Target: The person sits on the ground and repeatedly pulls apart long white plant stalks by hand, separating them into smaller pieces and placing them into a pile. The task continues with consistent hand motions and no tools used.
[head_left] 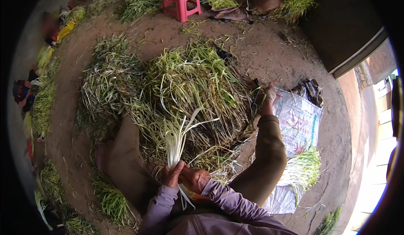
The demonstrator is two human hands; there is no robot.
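In front of my lap, my left hand (pixel 170 175) is closed around a bunch of long, pale stalks like blanched chives (pixel 174 146). Their white stems fan upward, and a few loose strands hang below my fists. My right hand (pixel 195 179) is pressed against the left one, its fingers curled in at the lower part of the bunch; its fingertips are partly hidden. Just beyond the hands lies a big heap of uncleaned green and brown stalks (pixel 202 96), between my spread legs.
Another stalk heap (pixel 109 73) lies to the left. On the right, cleaned white-stemmed stalks (pixel 301 169) rest on a white woven sack (pixel 296 117). A pink plastic stool (pixel 182 2) stands at the far side. More green piles (pixel 111 199) lie on the dirt floor.
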